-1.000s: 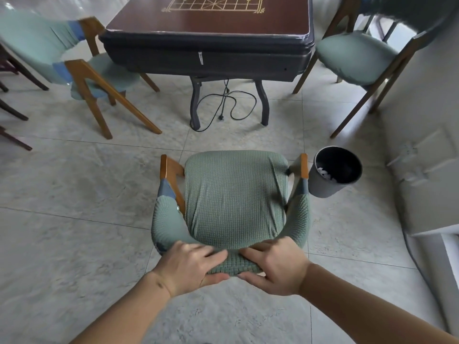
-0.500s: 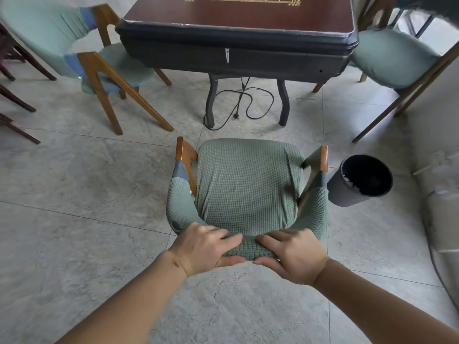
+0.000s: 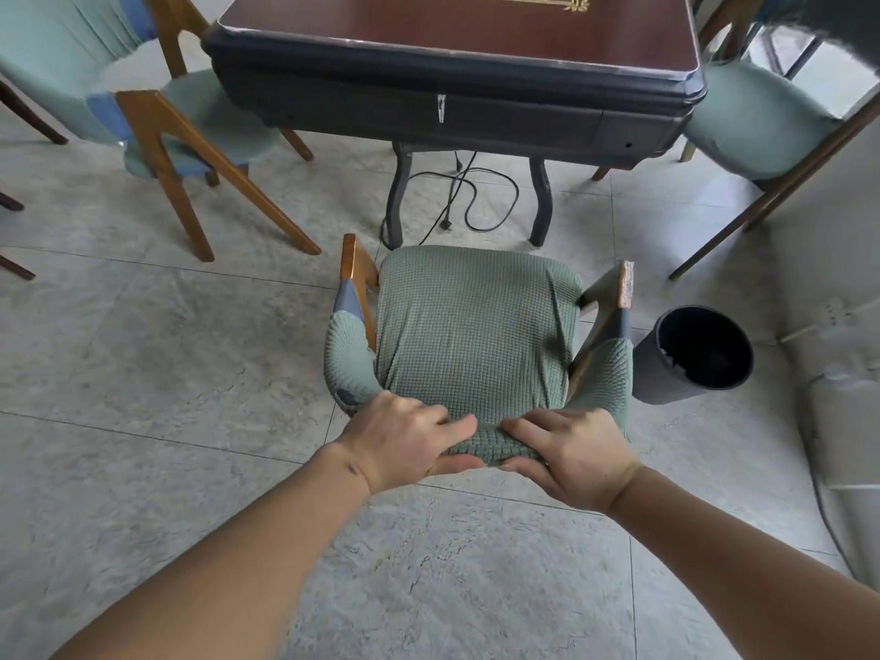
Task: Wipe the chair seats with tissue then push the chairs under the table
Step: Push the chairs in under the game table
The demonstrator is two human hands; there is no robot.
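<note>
A wooden chair with a green fabric cover [image 3: 471, 326] stands in front of me, its seat facing the dark table [image 3: 457, 45]. My left hand [image 3: 405, 438] and my right hand [image 3: 571, 452] both grip the top of its backrest, side by side, fingers curled over the padded edge. The chair's front edge sits close to the table's two black legs [image 3: 395, 197]. No tissue shows in either hand.
A black waste bin [image 3: 695, 354] stands just right of the chair. A loose power cord [image 3: 471, 197] lies under the table. Two more green chairs stand at the left [image 3: 190, 116] and right [image 3: 757, 121] of the table. A white wall is at the right.
The chair has slid forward toward the table with both hands on its backrest. I have stepped closer, so the table and bin appear nearer.
</note>
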